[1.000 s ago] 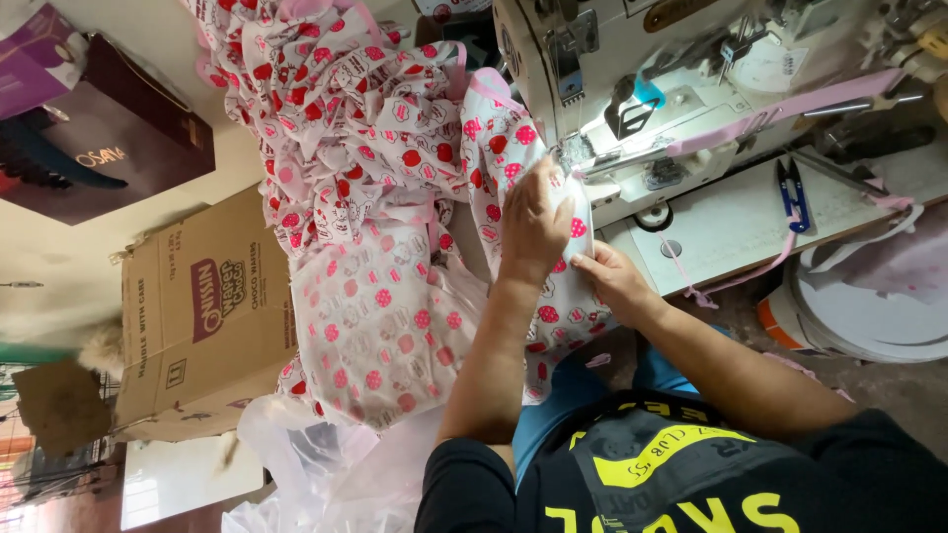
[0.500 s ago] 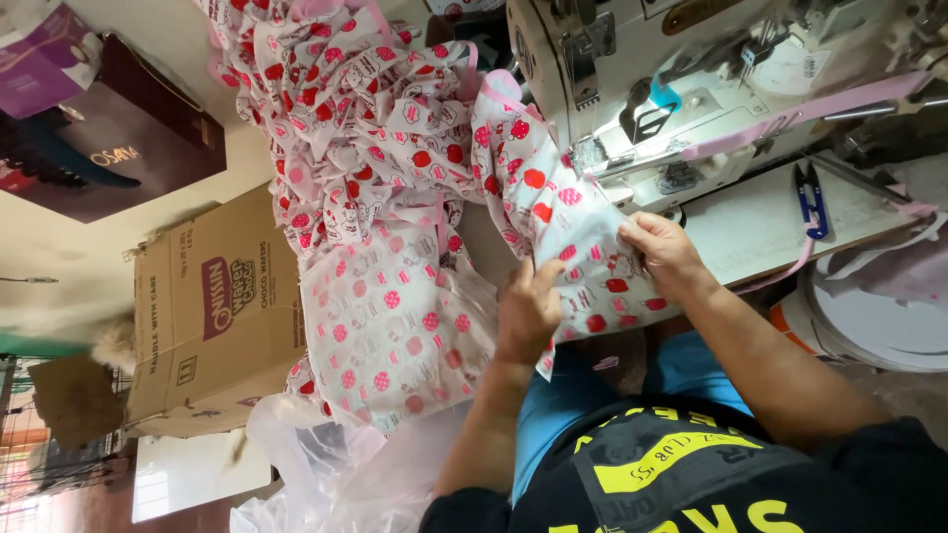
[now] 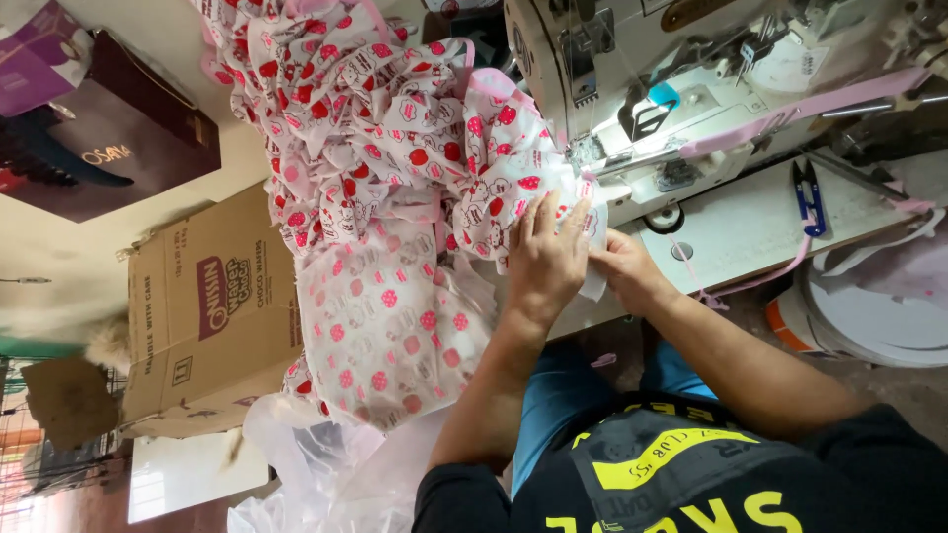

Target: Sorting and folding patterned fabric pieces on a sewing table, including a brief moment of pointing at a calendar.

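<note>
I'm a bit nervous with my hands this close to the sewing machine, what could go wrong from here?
1. Both the left hand and right hand press the patterned fabric right beside the sewing machine needle area, so a fingertip might slip under it.
2. The big bunch of fabric hangs off the table edge; its weight could drag the seam crooked.
3. The pink ribbon trails loose and might snag.
</note>
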